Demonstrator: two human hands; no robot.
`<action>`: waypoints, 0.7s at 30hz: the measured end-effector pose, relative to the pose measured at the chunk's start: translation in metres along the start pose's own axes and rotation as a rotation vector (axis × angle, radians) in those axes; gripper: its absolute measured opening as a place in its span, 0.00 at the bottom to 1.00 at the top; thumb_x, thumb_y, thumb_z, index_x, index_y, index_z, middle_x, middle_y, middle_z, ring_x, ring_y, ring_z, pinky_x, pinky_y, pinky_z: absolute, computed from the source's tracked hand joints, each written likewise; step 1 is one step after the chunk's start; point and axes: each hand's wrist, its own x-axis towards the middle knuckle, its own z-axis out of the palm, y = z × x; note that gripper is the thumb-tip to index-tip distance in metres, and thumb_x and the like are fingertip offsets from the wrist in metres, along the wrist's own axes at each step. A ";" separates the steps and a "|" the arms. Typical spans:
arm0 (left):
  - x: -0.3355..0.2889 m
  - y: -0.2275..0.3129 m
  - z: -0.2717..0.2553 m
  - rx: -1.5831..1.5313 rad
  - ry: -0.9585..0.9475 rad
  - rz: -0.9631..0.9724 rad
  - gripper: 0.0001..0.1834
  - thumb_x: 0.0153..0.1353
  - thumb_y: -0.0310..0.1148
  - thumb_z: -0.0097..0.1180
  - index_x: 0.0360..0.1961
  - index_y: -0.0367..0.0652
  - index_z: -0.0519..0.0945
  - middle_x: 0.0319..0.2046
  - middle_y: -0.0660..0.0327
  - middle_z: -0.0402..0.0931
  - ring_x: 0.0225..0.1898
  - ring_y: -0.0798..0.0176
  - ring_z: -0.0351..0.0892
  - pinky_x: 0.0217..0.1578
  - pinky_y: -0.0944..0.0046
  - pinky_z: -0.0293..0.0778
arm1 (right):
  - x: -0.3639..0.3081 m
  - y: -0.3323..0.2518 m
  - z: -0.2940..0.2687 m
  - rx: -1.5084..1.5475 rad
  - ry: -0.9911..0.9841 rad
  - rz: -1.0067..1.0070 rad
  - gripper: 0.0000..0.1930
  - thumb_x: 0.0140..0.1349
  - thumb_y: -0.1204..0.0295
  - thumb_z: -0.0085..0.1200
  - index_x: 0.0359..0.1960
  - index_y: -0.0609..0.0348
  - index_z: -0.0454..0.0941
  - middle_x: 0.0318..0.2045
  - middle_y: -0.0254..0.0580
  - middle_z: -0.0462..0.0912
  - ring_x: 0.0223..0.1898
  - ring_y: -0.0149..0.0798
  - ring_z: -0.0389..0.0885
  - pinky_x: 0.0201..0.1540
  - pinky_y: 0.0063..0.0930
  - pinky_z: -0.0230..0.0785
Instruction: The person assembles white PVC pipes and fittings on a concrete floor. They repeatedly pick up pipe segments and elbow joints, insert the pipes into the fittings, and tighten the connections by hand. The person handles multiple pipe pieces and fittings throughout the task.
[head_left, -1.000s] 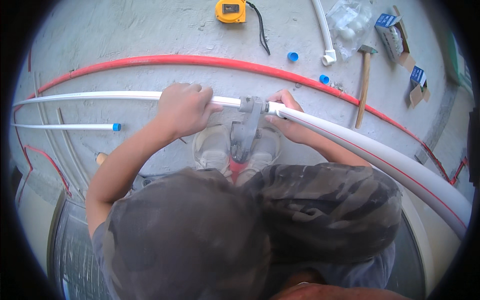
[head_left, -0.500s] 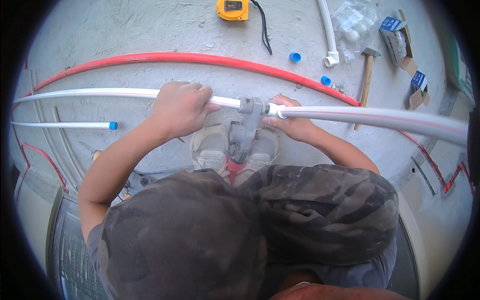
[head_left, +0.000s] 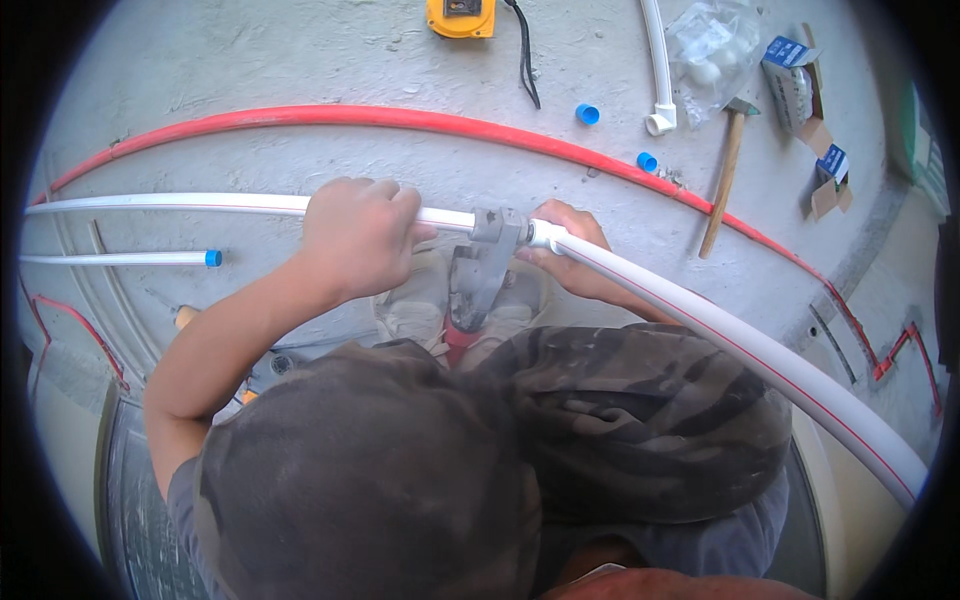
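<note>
My left hand (head_left: 360,238) is closed around a long white plastic pipe (head_left: 180,203) with a thin red stripe, its end in the heating head of a pipe fusion welder (head_left: 490,250). The welder stands between my shoes, its red lower part down. On the head's other side my right hand (head_left: 570,240) is closed on a white pipe fitting (head_left: 545,235), its fingers partly hidden behind it. From that fitting a second white pipe (head_left: 750,350) runs toward the lower right, past my knee.
Beyond lies a long red pipe (head_left: 400,118). Farther off are a yellow tape measure (head_left: 460,18), blue caps (head_left: 587,115), a white pipe with elbow (head_left: 660,122), a plastic bag (head_left: 710,60), a hammer (head_left: 722,190) and torn boxes (head_left: 790,90). A blue-capped pipe (head_left: 120,259) lies left.
The pipe on the right has swung its far end down toward me, turning with the fitting in my right hand. My left hand keeps its grip on the left pipe.
</note>
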 end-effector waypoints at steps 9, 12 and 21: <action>-0.001 -0.003 -0.005 0.005 -0.018 0.064 0.16 0.64 0.44 0.66 0.30 0.43 0.79 0.27 0.56 0.78 0.31 0.45 0.82 0.35 0.45 0.75 | 0.006 -0.011 -0.019 0.074 -0.163 0.159 0.17 0.56 0.66 0.75 0.39 0.61 0.80 0.35 0.47 0.83 0.37 0.48 0.84 0.42 0.41 0.73; -0.002 -0.005 -0.008 -0.027 -0.008 0.068 0.17 0.64 0.45 0.66 0.31 0.43 0.79 0.27 0.55 0.78 0.31 0.45 0.82 0.34 0.46 0.75 | 0.010 -0.012 -0.021 0.022 -0.220 0.206 0.17 0.56 0.64 0.74 0.36 0.61 0.80 0.34 0.48 0.82 0.36 0.50 0.83 0.42 0.42 0.73; 0.002 0.000 -0.002 -0.044 0.021 0.001 0.16 0.61 0.43 0.69 0.26 0.44 0.80 0.24 0.57 0.79 0.29 0.45 0.81 0.31 0.46 0.74 | 0.009 -0.001 -0.013 0.091 -0.187 0.131 0.13 0.57 0.68 0.69 0.40 0.60 0.83 0.33 0.44 0.82 0.35 0.44 0.83 0.40 0.38 0.72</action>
